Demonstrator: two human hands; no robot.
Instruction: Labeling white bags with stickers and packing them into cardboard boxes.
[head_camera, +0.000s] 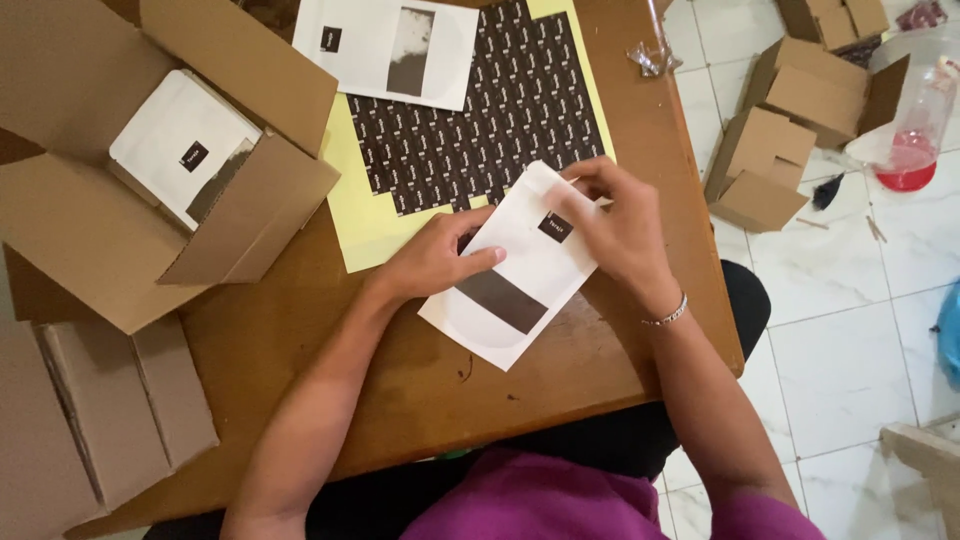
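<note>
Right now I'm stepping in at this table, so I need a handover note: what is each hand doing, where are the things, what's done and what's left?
Left hand: flat on the white pouch, pinning it to the table.
Right hand: fingers at the pouch's top edge, beside its small dark label.
Label sheet: behind the pouch on yellow backing, near rows partly gone.
Done: this pouch bears a label; labelled pouches sit in the open box at left.
Left: one pouch lies on the sheet, outside the box; many labels remain.

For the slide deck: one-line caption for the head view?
Both hands, left hand and right hand, press a white pouch on the wooden table.
</note>
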